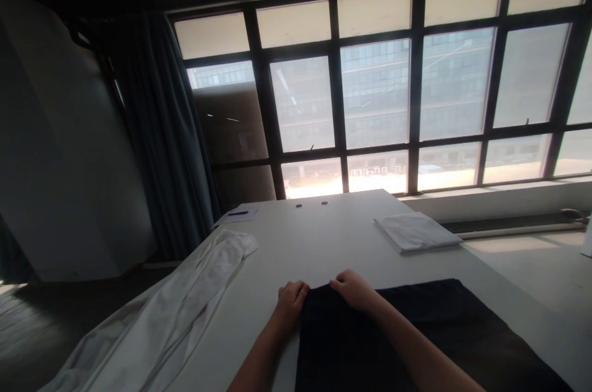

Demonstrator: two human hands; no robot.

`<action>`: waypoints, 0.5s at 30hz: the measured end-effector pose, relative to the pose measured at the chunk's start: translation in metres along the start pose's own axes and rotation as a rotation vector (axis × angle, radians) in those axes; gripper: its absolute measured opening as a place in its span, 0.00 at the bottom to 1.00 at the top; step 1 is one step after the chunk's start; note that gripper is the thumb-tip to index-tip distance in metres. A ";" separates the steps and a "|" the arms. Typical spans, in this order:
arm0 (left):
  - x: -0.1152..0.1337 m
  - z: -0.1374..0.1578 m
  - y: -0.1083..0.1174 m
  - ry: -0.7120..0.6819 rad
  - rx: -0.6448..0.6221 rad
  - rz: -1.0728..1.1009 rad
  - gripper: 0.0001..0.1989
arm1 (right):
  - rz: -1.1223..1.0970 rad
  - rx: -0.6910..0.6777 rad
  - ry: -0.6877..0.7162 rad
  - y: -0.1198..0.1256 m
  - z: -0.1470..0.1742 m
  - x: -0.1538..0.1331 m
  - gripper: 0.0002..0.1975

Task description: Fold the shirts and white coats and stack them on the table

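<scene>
A dark, nearly black cloth (444, 312) lies spread over the near right part of the white table (296, 250). My left hand (291, 301) is closed on its far left corner, fingers bent over the edge. A short way to the right, my right hand (354, 289) pinches the far edge of the same cloth, its forearm crossing over the fabric. The fingertips of both hands are partly hidden. The near part of the cloth runs out of view at the bottom.
Crumpled white fabric (185, 306) trails along the table's left side and over its edge. A folded white cloth (416, 232) sits at the right edge. Paper with a pen (238, 213) lies far left. Two round holes mark the far end, before large windows (374, 93) and a blue curtain (161, 133).
</scene>
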State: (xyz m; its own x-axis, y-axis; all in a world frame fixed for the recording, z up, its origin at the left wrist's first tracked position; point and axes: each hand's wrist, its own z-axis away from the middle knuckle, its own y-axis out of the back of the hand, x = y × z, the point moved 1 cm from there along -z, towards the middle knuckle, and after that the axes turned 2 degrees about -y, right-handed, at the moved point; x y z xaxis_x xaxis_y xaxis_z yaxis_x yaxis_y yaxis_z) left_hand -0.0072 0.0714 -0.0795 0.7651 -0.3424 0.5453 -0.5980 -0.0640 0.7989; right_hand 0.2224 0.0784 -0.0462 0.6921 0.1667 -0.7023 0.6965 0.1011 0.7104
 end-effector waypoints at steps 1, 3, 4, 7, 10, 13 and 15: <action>0.000 0.000 -0.002 -0.005 -0.007 -0.023 0.24 | 0.016 -0.023 -0.017 0.001 0.001 0.004 0.18; 0.000 -0.001 -0.004 -0.008 -0.013 -0.065 0.24 | 0.061 -0.050 -0.044 0.000 0.004 0.013 0.18; -0.001 -0.001 -0.006 -0.006 -0.012 -0.082 0.24 | 0.089 -0.050 -0.052 -0.003 0.005 0.016 0.18; -0.003 -0.003 -0.008 0.013 -0.002 -0.126 0.20 | 0.187 -0.007 -0.066 -0.012 0.008 0.020 0.17; -0.006 -0.005 -0.010 0.047 0.009 -0.158 0.17 | 0.272 0.034 -0.066 -0.019 0.009 0.018 0.20; -0.007 -0.005 -0.010 0.071 0.009 -0.174 0.16 | 0.332 0.069 -0.052 -0.020 0.010 0.015 0.21; -0.006 -0.004 -0.009 0.069 0.002 -0.175 0.17 | 0.365 0.095 -0.039 -0.020 0.010 0.015 0.17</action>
State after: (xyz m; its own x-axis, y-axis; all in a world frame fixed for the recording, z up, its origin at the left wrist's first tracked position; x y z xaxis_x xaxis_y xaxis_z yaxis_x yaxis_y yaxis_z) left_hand -0.0054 0.0779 -0.0886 0.8722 -0.2608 0.4138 -0.4545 -0.1193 0.8827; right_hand 0.2214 0.0689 -0.0714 0.9032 0.1372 -0.4067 0.4163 -0.0498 0.9079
